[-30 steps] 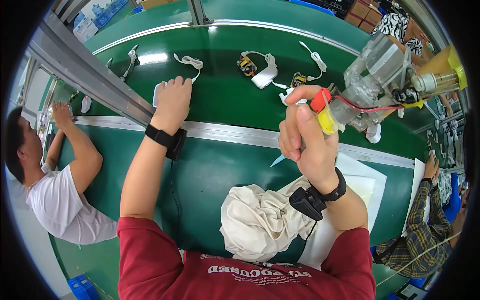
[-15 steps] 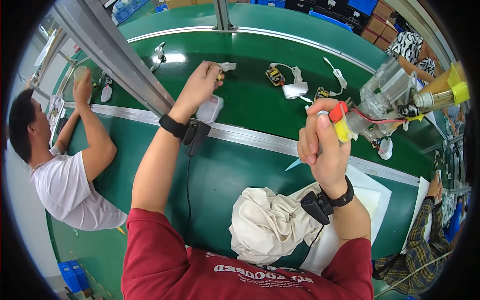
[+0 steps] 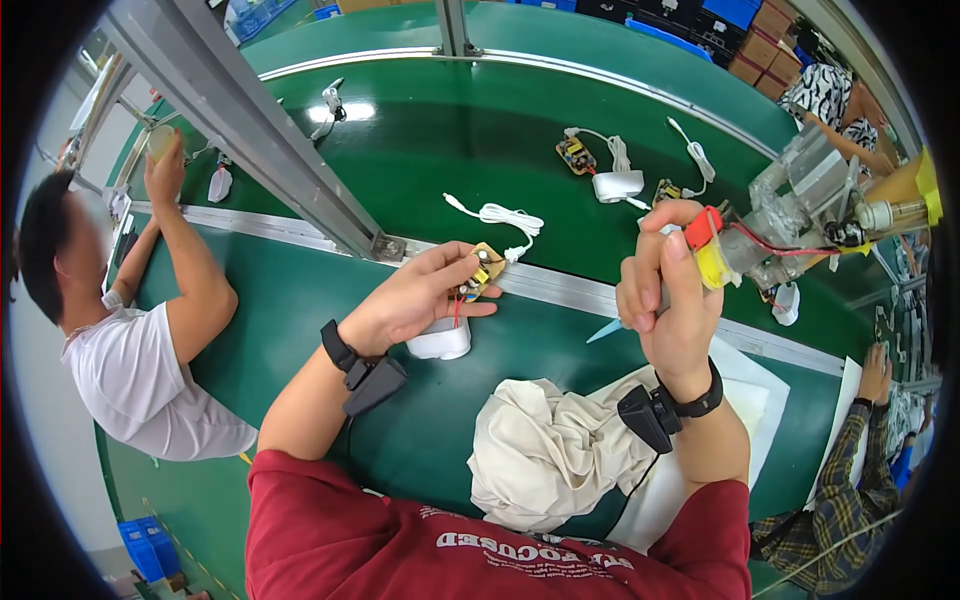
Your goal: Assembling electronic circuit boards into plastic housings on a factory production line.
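My left hand (image 3: 405, 305) pinches a small circuit board (image 3: 483, 270) with yellow parts between thumb and fingers, above the near edge of the green line. Red wires run down from the board to a white plastic housing (image 3: 440, 342), which hangs just under the hand. A coiled white cable (image 3: 512, 218) trails from the board's far side. To the right, my right hand (image 3: 668, 305) is wrapped round a dispenser with a tapered blue nozzle (image 3: 604, 331) pointing down-left. Its upper end has a red part (image 3: 703, 227) and yellow tape; most of its body is hidden by my fingers.
A clear plastic-wrapped fixture (image 3: 790, 210) stands right of my right hand. More boards with white housings (image 3: 618, 186) lie on the green line. Cream cloth (image 3: 550, 450) is bunched near me. A metal post (image 3: 240, 130) rises at left. Co-workers sit at both sides.
My left hand has come nearer and to the right, bringing the board, housing and cable with it. My right hand keeps its hold on the dispenser, almost in place.
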`<move>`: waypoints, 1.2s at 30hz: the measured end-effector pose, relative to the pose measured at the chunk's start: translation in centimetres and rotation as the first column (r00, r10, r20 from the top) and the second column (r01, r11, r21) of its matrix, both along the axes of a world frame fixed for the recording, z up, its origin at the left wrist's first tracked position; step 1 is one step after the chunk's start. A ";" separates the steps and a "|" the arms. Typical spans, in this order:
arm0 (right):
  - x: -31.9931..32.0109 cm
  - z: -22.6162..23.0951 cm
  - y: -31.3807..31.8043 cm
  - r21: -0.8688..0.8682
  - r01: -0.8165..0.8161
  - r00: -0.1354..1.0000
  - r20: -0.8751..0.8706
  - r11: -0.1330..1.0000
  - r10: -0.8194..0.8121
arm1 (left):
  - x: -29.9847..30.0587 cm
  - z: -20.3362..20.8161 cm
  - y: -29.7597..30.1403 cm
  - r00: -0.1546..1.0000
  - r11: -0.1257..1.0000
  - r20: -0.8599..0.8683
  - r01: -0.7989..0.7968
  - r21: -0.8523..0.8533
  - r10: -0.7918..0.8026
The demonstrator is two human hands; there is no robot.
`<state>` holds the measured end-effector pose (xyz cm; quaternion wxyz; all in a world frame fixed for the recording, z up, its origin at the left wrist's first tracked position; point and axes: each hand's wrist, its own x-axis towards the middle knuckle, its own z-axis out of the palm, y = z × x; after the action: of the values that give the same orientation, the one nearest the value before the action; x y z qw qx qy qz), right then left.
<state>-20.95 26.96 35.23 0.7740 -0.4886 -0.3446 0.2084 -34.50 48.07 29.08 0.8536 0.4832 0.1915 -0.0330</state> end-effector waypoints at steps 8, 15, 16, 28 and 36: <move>-0.2 -0.1 1.0 -0.013 0.035 0.999 0.017 0.999 -0.035 | 0.1 -1.5 0.0 0.942 0.891 0.334 -0.128 0.436 -0.028; -0.5 0.0 1.8 -0.020 0.036 0.999 0.005 0.999 -0.035 | -1.0 -0.2 -1.1 0.929 0.385 0.361 -0.306 0.871 -0.078; -0.6 0.1 1.8 -0.020 0.035 0.999 0.007 0.999 -0.035 | -1.1 -0.2 -1.1 0.922 0.324 0.378 -0.334 0.885 -0.083; -1.1 0.3 1.7 -0.017 0.044 0.999 0.023 0.999 -0.044 | -1.6 0.1 -0.7 0.940 0.156 0.343 -0.339 0.928 0.005; -1.2 0.0 2.1 -0.010 0.034 0.999 0.030 0.999 -0.034 | -2.6 0.3 0.8 0.987 0.070 0.135 -0.129 0.989 -0.090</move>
<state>-22.17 29.01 35.26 0.7698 -0.5014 -0.3466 0.1896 -37.13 48.87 29.40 0.3070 0.9334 0.0996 0.1567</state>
